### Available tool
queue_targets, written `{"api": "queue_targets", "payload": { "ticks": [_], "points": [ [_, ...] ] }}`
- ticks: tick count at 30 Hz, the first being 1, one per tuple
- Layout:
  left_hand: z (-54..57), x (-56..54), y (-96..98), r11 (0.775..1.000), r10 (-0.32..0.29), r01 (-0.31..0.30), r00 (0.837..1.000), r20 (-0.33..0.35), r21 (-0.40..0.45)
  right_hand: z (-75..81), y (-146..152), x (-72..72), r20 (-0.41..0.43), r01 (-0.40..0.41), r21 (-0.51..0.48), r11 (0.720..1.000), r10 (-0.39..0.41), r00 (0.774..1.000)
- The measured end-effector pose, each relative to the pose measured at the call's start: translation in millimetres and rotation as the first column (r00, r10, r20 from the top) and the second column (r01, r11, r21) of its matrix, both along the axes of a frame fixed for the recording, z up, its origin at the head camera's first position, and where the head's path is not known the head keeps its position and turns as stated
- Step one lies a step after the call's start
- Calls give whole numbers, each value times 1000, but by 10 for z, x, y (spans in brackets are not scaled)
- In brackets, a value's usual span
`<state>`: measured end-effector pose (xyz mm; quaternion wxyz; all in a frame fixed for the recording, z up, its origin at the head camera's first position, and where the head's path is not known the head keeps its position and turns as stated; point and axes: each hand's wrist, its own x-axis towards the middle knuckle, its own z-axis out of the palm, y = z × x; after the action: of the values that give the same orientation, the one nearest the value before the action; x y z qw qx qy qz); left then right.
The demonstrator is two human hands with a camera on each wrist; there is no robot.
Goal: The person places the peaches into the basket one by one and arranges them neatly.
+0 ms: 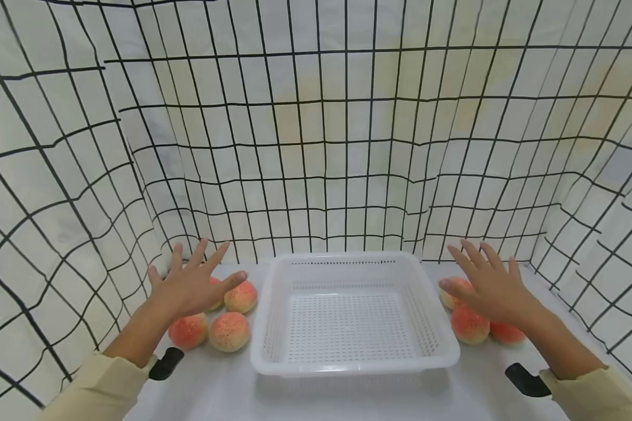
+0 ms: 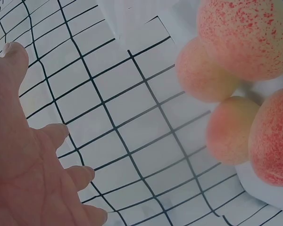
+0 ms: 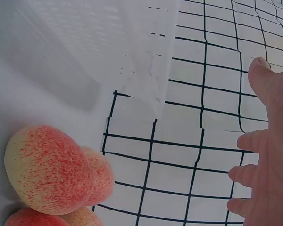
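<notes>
My left hand hovers with fingers spread over a cluster of several peaches, red and yellow with speckled skin. In the left wrist view those peaches lie apart from the hand, and nothing is in its palm. My right hand is likewise spread, above another group of peaches that it partly hides. The right wrist view has these peaches well away from the fingers. Between both groups sits a white perforated plastic basket with no fruit inside.
A white surface lies under the basket and peaches. White walls with a black grid rise at the back and on both sides. Dark straps show at both wrists, beside pale yellow sleeves.
</notes>
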<state>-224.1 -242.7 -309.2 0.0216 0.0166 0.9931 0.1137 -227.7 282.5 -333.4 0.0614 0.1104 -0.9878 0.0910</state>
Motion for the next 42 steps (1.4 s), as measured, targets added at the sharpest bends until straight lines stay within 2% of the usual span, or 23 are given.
{"api": "queue_targets", "payload": {
  "ticks": [5, 20, 30, 39, 42],
  "points": [
    [-43, -9, 13, 1000, -1, 0, 1000, 27, 11, -63, 12, 22, 11, 5, -8, 1000, -4, 1000],
    [-131, 62, -55, 1000, 9, -10, 1000, 26, 19, -218, -42, 30, 38, -20, -37, 999, 22, 999],
    [-225, 83, -73, 999, 21, -23, 998, 54, 31, -361, -45, 51, 55, -16, -78, 997, 20, 998],
    [-331, 83, -83, 999, 18, -21, 998, 57, 41, -474, -50, 90, 19, -40, -51, 998, 41, 999],
    [-374, 75, -81, 999, 15, -17, 998, 57, 44, -493, -63, 100, 22, -44, -71, 997, 46, 999]
  ]
}}
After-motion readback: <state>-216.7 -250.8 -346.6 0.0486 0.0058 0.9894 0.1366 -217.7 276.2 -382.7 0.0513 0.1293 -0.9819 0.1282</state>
